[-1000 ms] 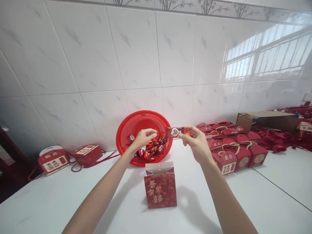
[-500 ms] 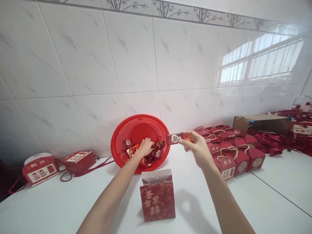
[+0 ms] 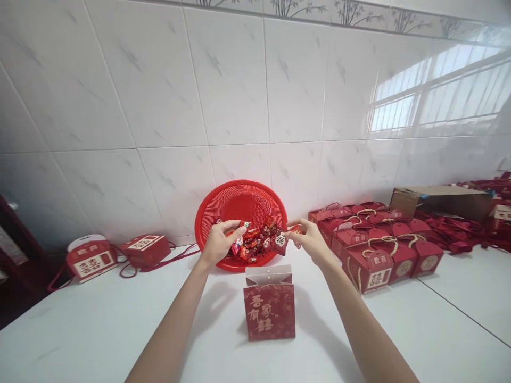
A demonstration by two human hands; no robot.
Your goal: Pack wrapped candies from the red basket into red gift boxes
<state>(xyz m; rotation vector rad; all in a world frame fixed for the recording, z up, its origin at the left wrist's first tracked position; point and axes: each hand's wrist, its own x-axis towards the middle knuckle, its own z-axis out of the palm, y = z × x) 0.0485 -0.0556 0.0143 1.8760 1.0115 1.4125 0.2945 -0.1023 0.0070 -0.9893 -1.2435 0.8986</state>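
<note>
A red plastic basket (image 3: 242, 194) leans tilted against the wall, with several wrapped candies (image 3: 251, 247) in its lower part. My left hand (image 3: 222, 239) is closed in a pinch on a small red-wrapped candy (image 3: 245, 225) in front of the basket's left side. At the basket's right edge, my right hand (image 3: 309, 239) grips a dark red candy packet (image 3: 280, 242) with a white label; a bit of orange-red wrapper (image 3: 296, 230) also shows by its fingers. Below both hands stands a dark red paper gift box (image 3: 270, 313) with its top open and gold lettering on the front.
Rows of closed red gift boxes (image 3: 399, 255) with rope handles stand on the right. Behind them are a cardboard box (image 3: 441, 198) and a heap of dark red ribbons (image 3: 443, 234). Two red boxes with cords, one lettered box (image 3: 91, 260) and one tipped box (image 3: 146, 250), sit left.
My left hand has come up out of the candies with a small red candy. My right hand has lowered slightly, its packet now tilted downward. The view has shifted a little.
</note>
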